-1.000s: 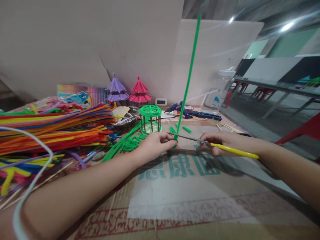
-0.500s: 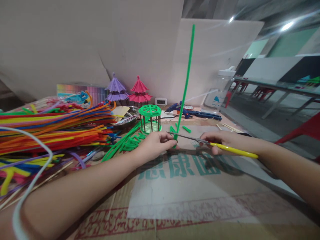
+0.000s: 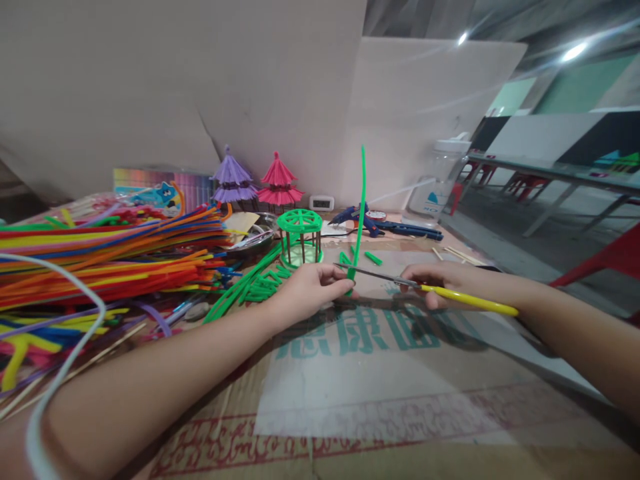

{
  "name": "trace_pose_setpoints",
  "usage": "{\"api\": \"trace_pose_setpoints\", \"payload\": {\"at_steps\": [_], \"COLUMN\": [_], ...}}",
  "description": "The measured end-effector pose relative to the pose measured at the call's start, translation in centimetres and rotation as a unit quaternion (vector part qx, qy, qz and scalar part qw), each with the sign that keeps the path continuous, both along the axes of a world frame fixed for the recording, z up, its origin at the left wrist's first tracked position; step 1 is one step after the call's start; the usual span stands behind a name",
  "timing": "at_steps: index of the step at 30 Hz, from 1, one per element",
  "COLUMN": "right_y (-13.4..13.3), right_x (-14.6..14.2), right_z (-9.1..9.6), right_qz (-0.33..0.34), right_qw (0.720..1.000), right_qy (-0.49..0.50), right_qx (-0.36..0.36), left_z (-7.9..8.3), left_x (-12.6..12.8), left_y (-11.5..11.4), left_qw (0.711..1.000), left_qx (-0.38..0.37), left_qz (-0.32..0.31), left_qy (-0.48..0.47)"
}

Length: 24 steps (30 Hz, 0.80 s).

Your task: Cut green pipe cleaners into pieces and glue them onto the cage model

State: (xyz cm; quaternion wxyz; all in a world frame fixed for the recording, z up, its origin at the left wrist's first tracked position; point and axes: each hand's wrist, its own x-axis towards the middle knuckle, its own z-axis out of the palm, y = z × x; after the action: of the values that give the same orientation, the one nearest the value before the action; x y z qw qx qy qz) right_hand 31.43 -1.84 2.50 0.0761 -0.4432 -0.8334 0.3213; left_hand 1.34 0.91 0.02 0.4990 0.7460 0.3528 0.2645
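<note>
Low down, between thumb and fingertips, my left hand point(image 3: 323, 283) pinches a green pipe cleaner point(image 3: 361, 207). The long part of the pipe cleaner stands up above the hand, thin and nearly upright. My right hand point(image 3: 440, 280) grips scissors point(image 3: 465, 301) with yellow handles. Their metal blades lie across the pipe cleaner just above my left fingertips; whether it is cut through I cannot tell. Behind my left hand stands a small round green frame point(image 3: 300, 220) with brown posts. Short green pieces point(image 3: 263, 285) and longer green pipe cleaners point(image 3: 235, 293) lie beside it.
Bundles of coloured pipe cleaners point(image 3: 125, 233) fill the left side. A purple roofed model point(image 3: 229, 177) and a pink one point(image 3: 277, 180) stand at the back. Farther right are a glue gun point(image 3: 357, 217), blue pliers-like tool point(image 3: 413, 231) and clear bottle point(image 3: 435, 183). A white cable point(image 3: 95, 287) crosses the left foreground.
The upper end of the green pipe cleaner has come down much lower and slightly left. Both hands and the scissors have hardly moved.
</note>
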Motion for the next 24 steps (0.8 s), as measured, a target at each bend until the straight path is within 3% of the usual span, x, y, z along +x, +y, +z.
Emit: {"api": "trace_pose_setpoints", "payload": {"at_steps": [4,9,24], "right_y": [-0.28,-0.75,-0.5], "right_x": [-0.16,-0.72,-0.78], "right_z": [0.49,1.02,0.64], "right_qz": [0.026,0.011,-0.003], "right_qw": [1.0,1.0,1.0], "right_qy": [-0.001,-0.003,-0.021], "right_qx": [0.001,0.002,0.005], "left_z": [-0.17,-0.1,0.23], "left_x": [-0.04,0.02,0.18], "left_y": [0.05,0.01,-0.16], "left_qw": [1.0,1.0,1.0], "left_qx": [-0.002,-0.006,0.003], "left_qz": [0.006,0.003,0.014], "left_qy": [-0.006,-0.004,-0.003]}}
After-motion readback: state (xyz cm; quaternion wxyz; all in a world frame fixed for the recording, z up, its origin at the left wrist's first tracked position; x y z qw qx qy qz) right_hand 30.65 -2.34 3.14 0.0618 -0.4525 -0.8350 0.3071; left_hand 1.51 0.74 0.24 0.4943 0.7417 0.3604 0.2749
